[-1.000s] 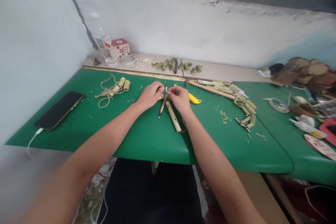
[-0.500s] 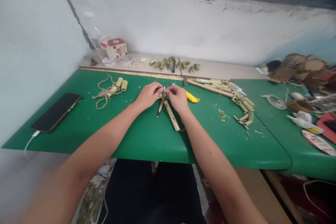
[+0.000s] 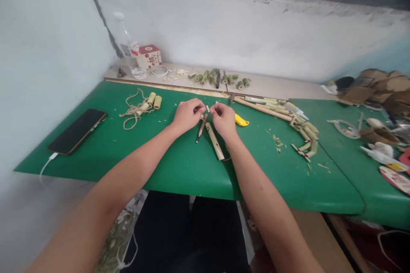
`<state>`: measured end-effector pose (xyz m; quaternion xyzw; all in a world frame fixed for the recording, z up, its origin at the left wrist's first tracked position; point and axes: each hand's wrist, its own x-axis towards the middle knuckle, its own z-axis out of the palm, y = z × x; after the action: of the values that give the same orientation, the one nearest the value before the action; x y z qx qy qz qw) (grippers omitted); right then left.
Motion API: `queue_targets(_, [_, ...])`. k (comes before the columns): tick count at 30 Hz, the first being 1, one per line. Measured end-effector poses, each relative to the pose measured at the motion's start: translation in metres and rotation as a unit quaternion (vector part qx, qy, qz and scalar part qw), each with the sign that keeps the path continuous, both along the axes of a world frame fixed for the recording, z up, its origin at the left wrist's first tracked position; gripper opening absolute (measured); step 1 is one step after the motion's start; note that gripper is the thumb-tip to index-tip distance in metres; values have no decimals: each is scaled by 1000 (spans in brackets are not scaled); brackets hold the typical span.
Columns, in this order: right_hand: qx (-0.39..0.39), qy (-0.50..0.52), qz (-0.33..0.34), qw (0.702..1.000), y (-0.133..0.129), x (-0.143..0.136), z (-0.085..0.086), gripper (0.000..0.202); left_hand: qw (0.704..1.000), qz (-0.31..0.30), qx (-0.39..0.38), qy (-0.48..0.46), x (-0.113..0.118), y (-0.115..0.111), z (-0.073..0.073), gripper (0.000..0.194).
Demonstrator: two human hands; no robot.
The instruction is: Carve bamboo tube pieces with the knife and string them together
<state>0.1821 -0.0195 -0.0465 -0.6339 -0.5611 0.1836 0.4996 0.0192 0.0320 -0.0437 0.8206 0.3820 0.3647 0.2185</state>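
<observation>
My left hand (image 3: 189, 115) and my right hand (image 3: 224, 120) are close together over the middle of the green mat, both pinching with thumb and fingers. A short pale peg (image 3: 207, 108) stands out at the fingertips of my right hand. What my left fingers hold is too small to make out; a bit of thin cord shows just below them. Under the hands lie a wooden-handled tool (image 3: 201, 129) with a dark tip and a bamboo tube (image 3: 215, 141) with holes, like a whistle. A yellow utility knife (image 3: 241, 120) lies right of my right hand.
Left are a phone (image 3: 77, 131) on a cable and bamboo pieces with twine (image 3: 130, 110). A hammer (image 3: 262, 108) and joined bamboo sections (image 3: 306, 136) lie right. Along the back ledge stand a bottle (image 3: 130, 53), a box (image 3: 150, 56) and cut bamboo pieces (image 3: 211, 77).
The whole view has shifted, so things appear farther right. My fingertips are slightly farther apart, and the pale peg is now tilted near my right fingers.
</observation>
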Motion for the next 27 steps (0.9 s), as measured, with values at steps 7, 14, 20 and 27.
queue_targets(7, [6,7,3,1000,0,0,2,11,1000,3,-9,-8,2,0,1,12])
queue_targets(14, [8,8,20,1000,4,12,-1,8,1000,-16,-13,-3,-4,3,4,13])
queue_targets(20, [13,2,-21,1000,5,22,-1,10,999,2,11,-33,-11,2,12,15])
queue_targets(27, [-13,-29,-53,998,5,28,-3,12,983,-149,37,99,-12,-8,16,25])
